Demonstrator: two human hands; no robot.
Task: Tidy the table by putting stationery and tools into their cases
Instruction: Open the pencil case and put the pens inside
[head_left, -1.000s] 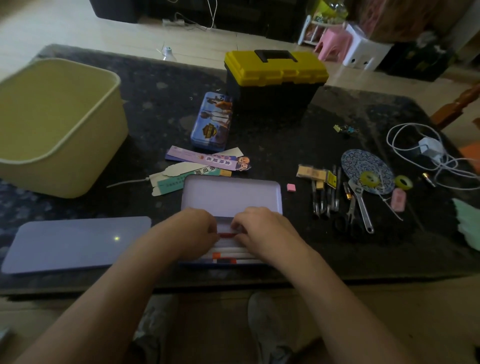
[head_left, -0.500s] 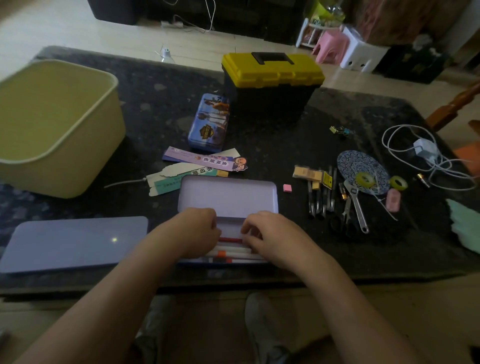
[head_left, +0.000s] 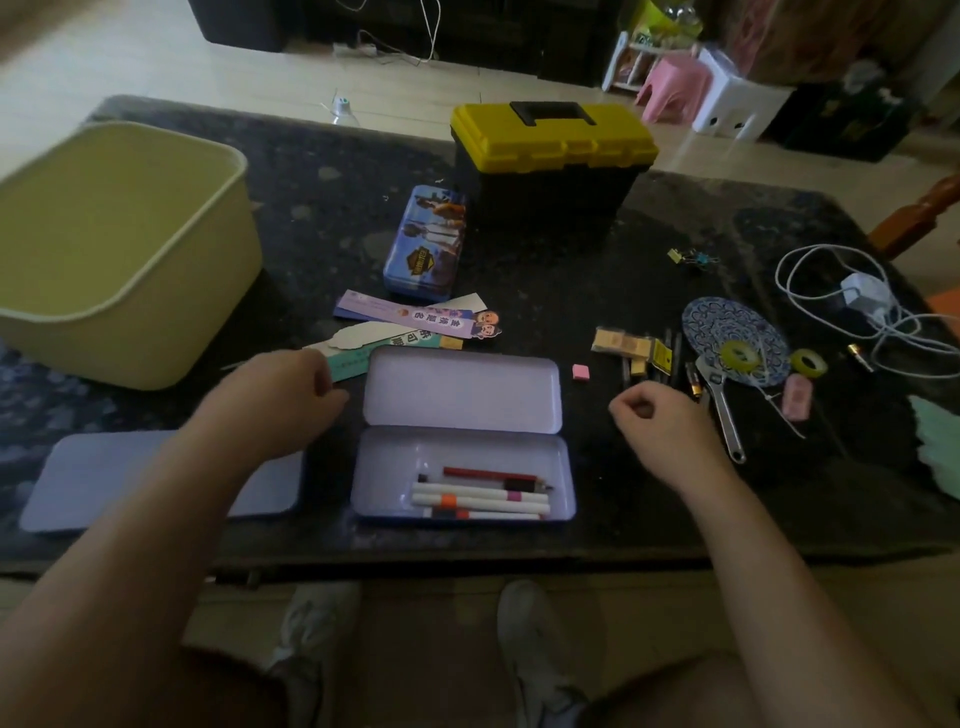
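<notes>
Your open pencil case (head_left: 462, 470) sits at the near edge of the dark surface (head_left: 311, 208), right in front of you, its lid laid back flat behind the tray. Inside the tray, towards the near side, lie a red pencil (head_left: 488, 474) and a few white markers (head_left: 480, 500), all lengthwise. Your left hand (head_left: 280, 400) hovers just left of the lid, beside the bookmarks (head_left: 415, 318), with its fingers (head_left: 332, 389) loosely bent and nothing in them. Your right hand (head_left: 665, 431) is just right of the case, its fingers (head_left: 636, 408) curled into a loose fist with the thumb against them, and nothing shows in its grip. It is near the wrench (head_left: 722, 410) and the dark pens and small tools beside it, but whether it touches them cannot be told. A pink eraser (head_left: 580, 371) lies between the lid and those tools. Further right are two rolls of tape (head_left: 808, 362) and a white charger cable (head_left: 831, 260). A flat lavender panel (head_left: 104, 483) lies to the left, partly under your left forearm. A blue printed tin (head_left: 423, 244) rests closed just beside the yellow-lidded toolbox (head_left: 550, 161), also closed, at the back. A pale green tub (head_left: 119, 249) stands at the far left.
</notes>
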